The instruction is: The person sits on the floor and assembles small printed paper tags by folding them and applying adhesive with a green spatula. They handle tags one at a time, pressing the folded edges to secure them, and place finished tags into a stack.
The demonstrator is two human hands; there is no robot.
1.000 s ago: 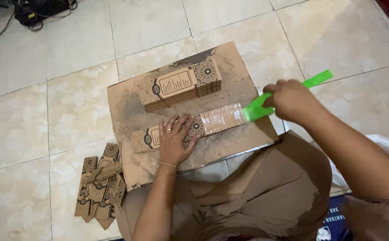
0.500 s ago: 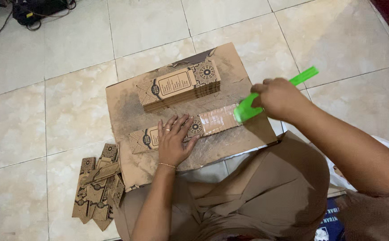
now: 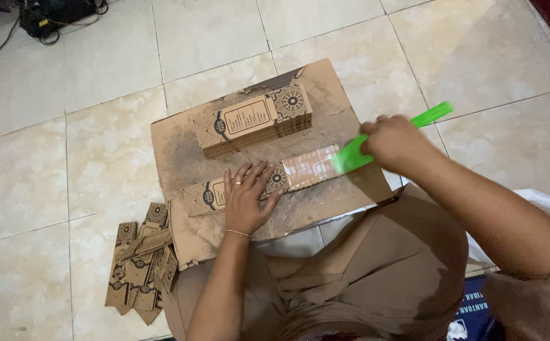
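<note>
My left hand (image 3: 247, 196) lies flat, fingers spread, on a long brown printed flat carton (image 3: 262, 180), pressing it down on a sheet of cardboard (image 3: 180, 145) on the tiled floor. A clear taped strip (image 3: 309, 168) shows on the carton's right part. My right hand (image 3: 393, 140) grips a bright green flat stick (image 3: 385, 137), whose tip rests at the right end of that strip. A neat stack of the same printed cartons (image 3: 254, 119) sits on the cardboard just beyond.
A loose heap of folded brown cartons (image 3: 141, 264) lies on the floor at the lower left. Black cables and a dark device (image 3: 54, 14) are at the top left. My brown-clothed lap (image 3: 363, 278) fills the bottom, with a white plastic bag (image 3: 549, 205) at the right.
My right hand with the green stick has slid leftward along the carton, from beyond its right end onto the taped strip. My left hand has stayed in place.
</note>
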